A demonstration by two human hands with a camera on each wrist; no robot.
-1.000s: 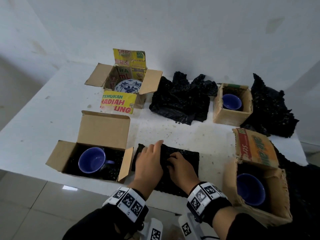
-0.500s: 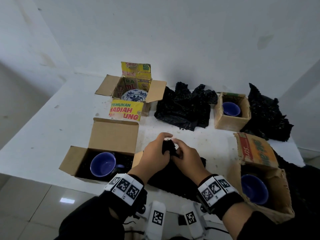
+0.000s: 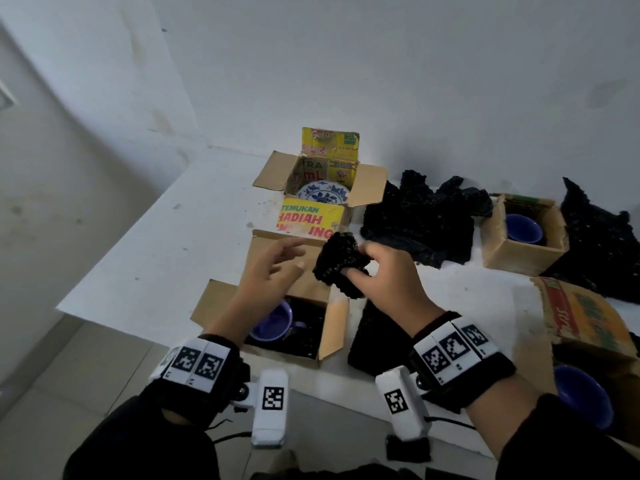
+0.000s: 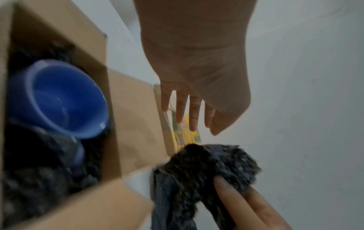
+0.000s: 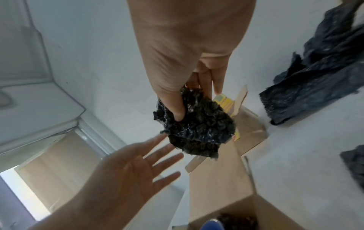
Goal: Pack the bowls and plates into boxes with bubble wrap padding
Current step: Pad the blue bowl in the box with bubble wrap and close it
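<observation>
My right hand (image 3: 377, 271) grips a crumpled wad of black bubble wrap (image 3: 337, 263), lifted above the table; the wad (image 5: 195, 126) is pinched between thumb and fingers. My left hand (image 3: 277, 261) hovers open beside it, fingers spread (image 5: 138, 157), over the back flap of a brown box (image 3: 221, 299). That box holds a blue cup (image 4: 59, 99) on black padding. More black wrap (image 3: 377, 337) hangs or lies below the wad at the table's front edge.
A yellow printed box (image 3: 367, 188) with a blue-patterned plate (image 3: 322, 194) stands behind. Black wrap piles (image 3: 419, 220) (image 3: 602, 244) flank a small box (image 3: 495, 244) holding a blue bowl (image 3: 523, 228). At the right, another box (image 3: 585, 323) and a blue bowl (image 3: 581, 396).
Both hands pressed the wrap flat, then bunched it together. Now the right hand has lifted the wad alone and the left hand has let go and opened.
</observation>
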